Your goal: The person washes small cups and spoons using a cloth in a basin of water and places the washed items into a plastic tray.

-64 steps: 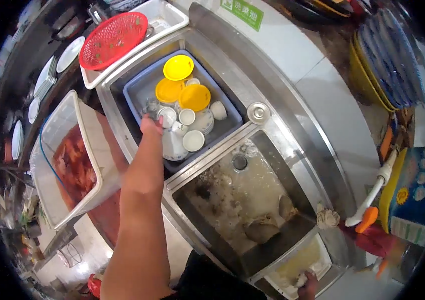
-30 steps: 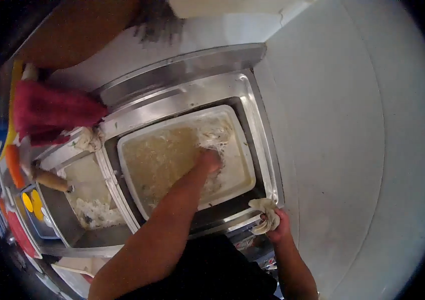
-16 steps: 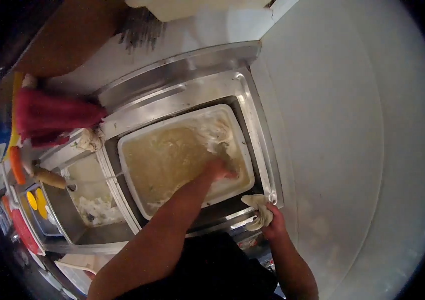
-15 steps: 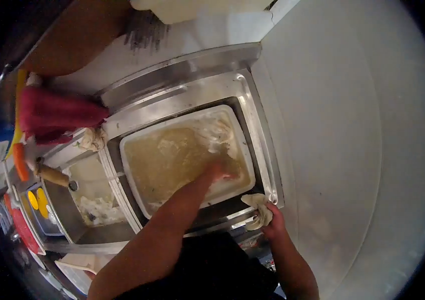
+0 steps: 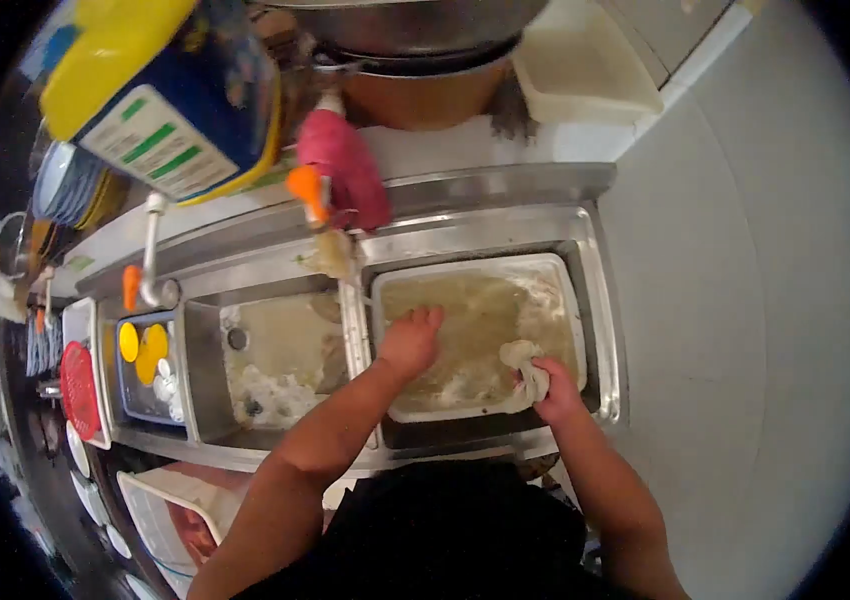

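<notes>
A white plastic tub (image 5: 475, 409) filled with murky brown, foamy water sits inside the right-hand sink basin. My left hand (image 5: 412, 343) is over the left part of the water, its fingers slightly bent and apart, with nothing visible in them. Over the tub's front right corner, my right hand (image 5: 559, 392) grips a pale, wet cloth (image 5: 533, 380) that is bunched up. Whatever lies under the cloudy water is hidden.
To the left, a second basin (image 5: 295, 330) holds cloudy water and foam. A blue tray (image 5: 127, 385) with yellow and white items stands farther left. Behind are a pink cloth (image 5: 340, 165), a faucet with an orange handle (image 5: 309, 192), a yellow-blue container (image 5: 170, 120) and a pot (image 5: 425, 85). A wall (image 5: 715, 300) rises at right.
My left hand has come up out of the water and moved left. My right hand has brought the cloth from the sink's front edge over the tub. The view has swung left.
</notes>
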The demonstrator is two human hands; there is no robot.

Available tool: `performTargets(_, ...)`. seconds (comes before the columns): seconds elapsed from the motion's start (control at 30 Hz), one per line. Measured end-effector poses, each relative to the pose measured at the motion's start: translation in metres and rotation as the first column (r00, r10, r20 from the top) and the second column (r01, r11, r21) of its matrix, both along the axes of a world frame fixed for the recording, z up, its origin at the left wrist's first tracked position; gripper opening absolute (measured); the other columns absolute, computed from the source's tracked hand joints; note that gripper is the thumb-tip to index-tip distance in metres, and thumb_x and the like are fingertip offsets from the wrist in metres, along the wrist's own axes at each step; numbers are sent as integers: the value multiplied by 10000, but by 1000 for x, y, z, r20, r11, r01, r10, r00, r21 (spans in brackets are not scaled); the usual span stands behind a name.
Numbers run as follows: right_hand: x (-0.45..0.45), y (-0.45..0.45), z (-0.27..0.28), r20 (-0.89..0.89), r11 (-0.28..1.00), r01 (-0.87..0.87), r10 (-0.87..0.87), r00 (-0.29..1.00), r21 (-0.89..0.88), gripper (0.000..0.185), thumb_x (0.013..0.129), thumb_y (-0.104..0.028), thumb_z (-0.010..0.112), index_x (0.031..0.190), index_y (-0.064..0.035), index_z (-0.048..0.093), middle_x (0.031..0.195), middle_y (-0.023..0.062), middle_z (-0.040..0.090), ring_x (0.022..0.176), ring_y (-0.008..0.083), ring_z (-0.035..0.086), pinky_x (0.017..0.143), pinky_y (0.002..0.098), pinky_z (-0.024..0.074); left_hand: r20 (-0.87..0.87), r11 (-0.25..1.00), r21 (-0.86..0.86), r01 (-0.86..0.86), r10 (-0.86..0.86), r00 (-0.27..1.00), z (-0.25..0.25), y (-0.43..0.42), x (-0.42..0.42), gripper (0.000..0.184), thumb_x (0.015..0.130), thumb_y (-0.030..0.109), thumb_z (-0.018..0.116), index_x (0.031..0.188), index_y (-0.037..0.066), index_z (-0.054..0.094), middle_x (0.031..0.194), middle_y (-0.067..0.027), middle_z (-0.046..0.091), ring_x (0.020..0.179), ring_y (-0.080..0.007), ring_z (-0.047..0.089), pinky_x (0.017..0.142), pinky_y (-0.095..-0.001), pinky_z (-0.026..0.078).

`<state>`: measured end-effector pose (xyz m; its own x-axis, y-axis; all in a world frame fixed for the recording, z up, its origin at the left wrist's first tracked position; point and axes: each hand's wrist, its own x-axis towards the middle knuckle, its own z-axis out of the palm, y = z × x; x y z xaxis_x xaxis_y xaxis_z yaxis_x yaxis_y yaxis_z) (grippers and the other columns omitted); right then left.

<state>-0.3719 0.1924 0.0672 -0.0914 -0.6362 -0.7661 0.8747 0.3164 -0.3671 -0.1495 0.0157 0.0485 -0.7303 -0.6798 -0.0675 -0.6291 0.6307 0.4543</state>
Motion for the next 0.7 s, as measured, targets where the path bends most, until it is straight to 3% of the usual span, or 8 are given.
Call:
performTargets(0.07,22,-25,6,-21,992,-101,99,995,-79,363,822,-197,528,1129,-3,520,951,131,608,823,261,592,735,372,495,25,997,13,-77,77,997,21,-9,26,546,634,110,656,1141,57,461,1007,-165,559,936,-388,555,784,-454,475)
performTargets(0.13,44,-53,22,-14,980,-138,137,990,-145,373,818,-162,560,1153,-4,516,1016,134,606,866,242,600,728,347,503,57,822,458,-340,354,933,52,-19,49,524,648,34,626,1143,64,456,1022,-173,566,936,-373,573,787,-432,486)
performTargets(0.2,75,-93,66,-301,952,-245,182,936,-186,367,805,-113,563,1154,-10,520,1031,132,602,879,232,600,719,354,505,-125,813,478,-334,439,890,35,-23,75,538,636,-14,627,1138,88,461,1082,-140,569,987,-341,578,801,-420,491)
performTargets(0.27,96,-133,77,-329,931,-309,236,914,-191,417,770,-91,604,1169,-15,509,1046,125,596,889,222,601,721,351,507,-439,424,890,167,702,561,33,-30,92,608,626,3,670,1185,116,458,1147,-77,550,1021,-297,572,819,-408,492)
performTargets(0.37,131,-184,87,-592,726,-687,538,600,-38,521,736,-149,670,1195,1,475,1073,140,582,941,249,592,783,366,497,-385,197,892,407,804,453,55,-44,109,611,696,16,632,1260,138,432,1170,-36,522,1026,-247,561,853,-386,479)
performTargets(0.43,155,-206,92,-938,767,-633,288,194,105,590,709,-225,715,1185,17,465,1076,175,573,986,303,576,834,378,478,-374,115,842,527,828,417,62,-56,118,602,727,24,616,1285,137,418,1174,-39,519,1038,-231,554,871,-374,471)
performTargets(0.53,187,-201,115,-999,796,-604,-5,-51,27,602,703,-276,724,1161,28,479,1097,211,552,1026,344,556,864,402,459,-161,-46,854,519,924,347,71,-69,116,475,931,320,484,1350,127,373,1302,-65,456,1157,-240,494,905,-418,454)
performTargets(0.7,186,-194,98,-984,734,-657,156,-86,173,488,795,-259,642,1172,9,489,1068,238,583,990,391,572,837,421,464,-148,-56,904,423,889,434,65,-84,101,382,871,412,545,1132,135,554,1086,-41,609,957,-195,591,769,-361,490)
